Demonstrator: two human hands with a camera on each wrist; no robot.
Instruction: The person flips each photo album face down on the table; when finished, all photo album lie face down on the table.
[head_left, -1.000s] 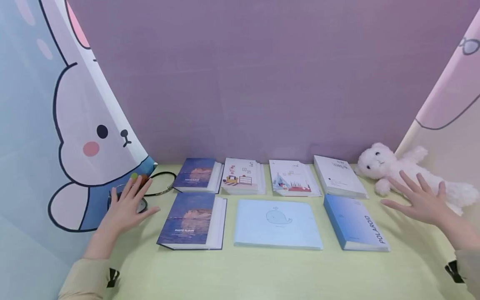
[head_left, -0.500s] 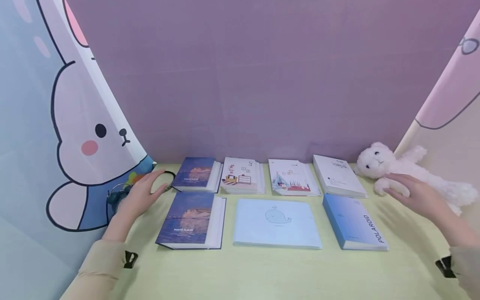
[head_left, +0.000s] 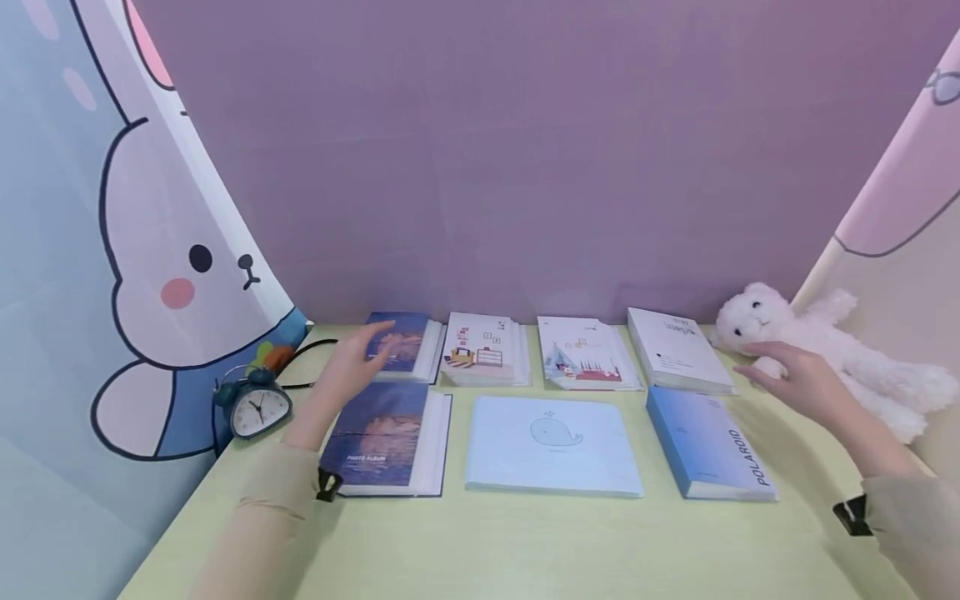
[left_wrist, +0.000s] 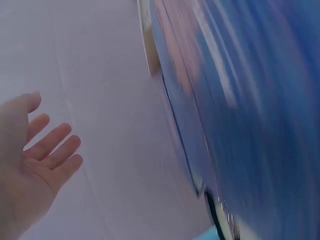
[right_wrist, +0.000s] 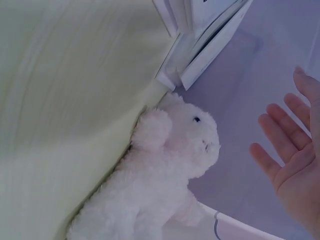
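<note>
Since the earlier frame the left hand (head_left: 351, 367) has left the alarm clock (head_left: 257, 406) and now hovers over the upper dark-blue album (head_left: 401, 344), fingers straight and spread, holding nothing. The right hand (head_left: 787, 377) has drawn in from the bench edge to the paw of the white plush lamb (head_left: 840, 354), fingers loosely extended, gripping nothing.

Landmark: the whale album (head_left: 553, 445), pale blue, whale outline on its cover, flat at the centre front of the bench (head_left: 525, 542).
- Left of it: lower dark-blue album (head_left: 384, 437), cover lettered "PHOTO ALBUM".
- Right of it: blue album (head_left: 708, 446), spine lettered "POLAROID".
- Behind it, left to right: the upper dark-blue album; illustrated album with furniture drawing (head_left: 483, 348); illustrated album with tent drawing (head_left: 585, 354); white album (head_left: 678, 350), writing too small to read.
- Far left of it: the clock, dark teal, twin bells, white dial, with a black headband (head_left: 311, 350) behind.
- Far right of it: the lamb, lying on its side.

Surface: pale yellow-green bench. Room: plain purple wall (head_left: 525, 150) behind; cartoon rabbit curtain (head_left: 150, 250) at left; pink and cream curtain (head_left: 900, 208) at right.
</note>
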